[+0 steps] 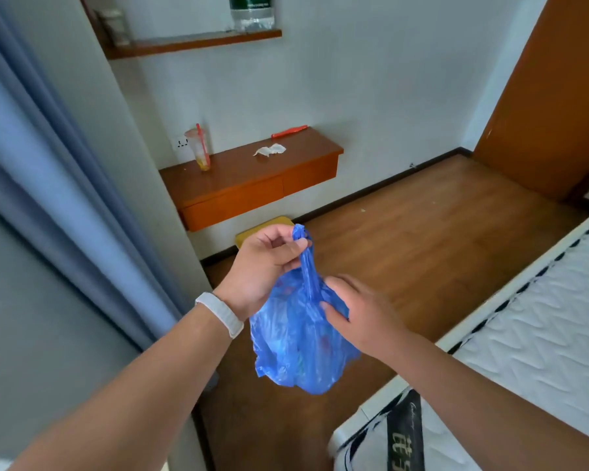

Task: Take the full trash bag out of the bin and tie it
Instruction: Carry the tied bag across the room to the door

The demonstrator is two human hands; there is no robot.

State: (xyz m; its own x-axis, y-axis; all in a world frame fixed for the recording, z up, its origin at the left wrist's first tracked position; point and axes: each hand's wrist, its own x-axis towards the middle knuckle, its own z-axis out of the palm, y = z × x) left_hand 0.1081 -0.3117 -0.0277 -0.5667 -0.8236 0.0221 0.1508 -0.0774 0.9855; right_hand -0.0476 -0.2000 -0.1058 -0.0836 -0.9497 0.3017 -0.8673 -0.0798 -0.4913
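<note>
The blue trash bag (299, 338) is being held in mid-air above the wooden floor (422, 239), already out of any bin; no bin is being clearly shown, only a yellow object (262, 227) partly hidden behind the hands below the wall-mounted desk (252, 185). The bag's gathered neck is being pinched by the left hand (265, 263), fingers closed on the twisted top, so the whole weight is being hung from that grip. The right hand (357, 312) is being pressed against the bag's upper side, fingers loosely spread on the plastic rather than clamped. Judged step: tying is being started, no knot is being seen yet. To be done well, the neck should be kept twisted tight by the left hand, enough slack being left above the pinch for a loop. Thin plastic is likely being stretched under load, so pulling should be gentle. The mattress edge (524, 283) is near on the right, not touching.
</note>
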